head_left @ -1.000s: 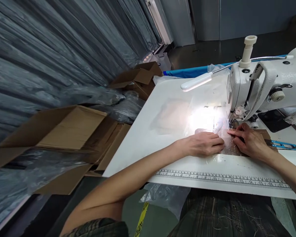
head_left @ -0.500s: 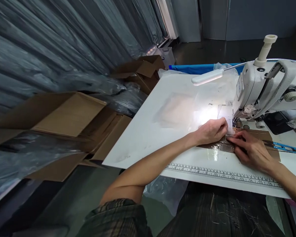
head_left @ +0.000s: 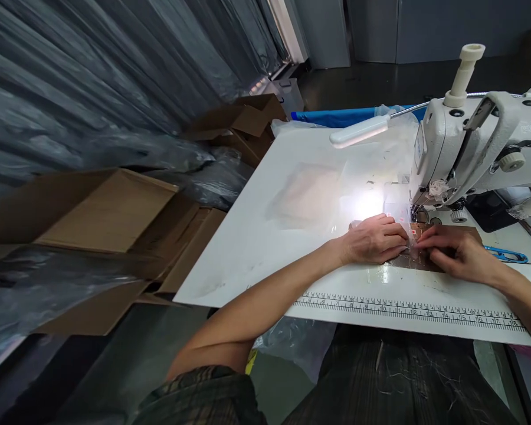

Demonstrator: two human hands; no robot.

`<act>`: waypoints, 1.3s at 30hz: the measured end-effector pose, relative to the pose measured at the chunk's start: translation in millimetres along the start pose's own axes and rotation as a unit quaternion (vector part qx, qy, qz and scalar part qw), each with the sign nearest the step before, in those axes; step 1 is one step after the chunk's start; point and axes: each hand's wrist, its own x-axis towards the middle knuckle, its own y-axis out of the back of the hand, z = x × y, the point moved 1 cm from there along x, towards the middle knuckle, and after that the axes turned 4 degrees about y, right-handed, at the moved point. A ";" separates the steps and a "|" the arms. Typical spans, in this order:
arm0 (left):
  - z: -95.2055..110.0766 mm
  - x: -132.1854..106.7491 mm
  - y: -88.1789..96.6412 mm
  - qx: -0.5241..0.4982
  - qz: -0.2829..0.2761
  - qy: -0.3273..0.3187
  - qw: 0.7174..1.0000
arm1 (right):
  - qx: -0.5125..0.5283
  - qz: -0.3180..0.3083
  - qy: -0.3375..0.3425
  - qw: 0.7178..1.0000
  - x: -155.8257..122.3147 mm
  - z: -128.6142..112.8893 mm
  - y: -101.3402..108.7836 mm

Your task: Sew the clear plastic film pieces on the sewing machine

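My left hand (head_left: 376, 239) rests on the white table just left of the sewing machine's (head_left: 464, 141) needle area, fingers curled together at the edge of a clear plastic piece (head_left: 413, 236) with small reddish marks. My right hand (head_left: 462, 254) comes in from the right, thumb and fingers closed at the same plastic. Their fingertips nearly meet in front of the presser foot (head_left: 415, 213). Underneath lies a brown, partly glossy sheet (head_left: 429, 262). Fingers hide much of the plastic. Blue thread snips (head_left: 508, 255) lie beyond my right hand, partly covered by it.
A white lamp (head_left: 358, 136) lights the table (head_left: 256, 254). A ruler strip (head_left: 407, 311) runs along the front edge. Open cardboard boxes (head_left: 110, 212) and plastic bags stand at left. A dark flat object (head_left: 490, 211) lies behind the snips.
My left hand has gone from a raised pinch to lying lower and flatter on the work. My right fingers have shifted closer to the presser foot. The whole view has moved slightly.
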 end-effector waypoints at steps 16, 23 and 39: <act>0.9 -2.0 -0.7 0.059 0.103 -0.043 0.992 | -0.157 0.043 -0.002 0.987 -3.3 24.2 -19.1; 6.3 0.4 -0.7 0.012 0.047 0.008 0.999 | -0.134 0.051 -0.013 0.990 -4.6 19.9 -19.6; 6.6 1.2 -0.6 0.079 0.115 -0.072 0.988 | -0.107 0.042 -0.019 0.993 -5.0 16.9 -18.5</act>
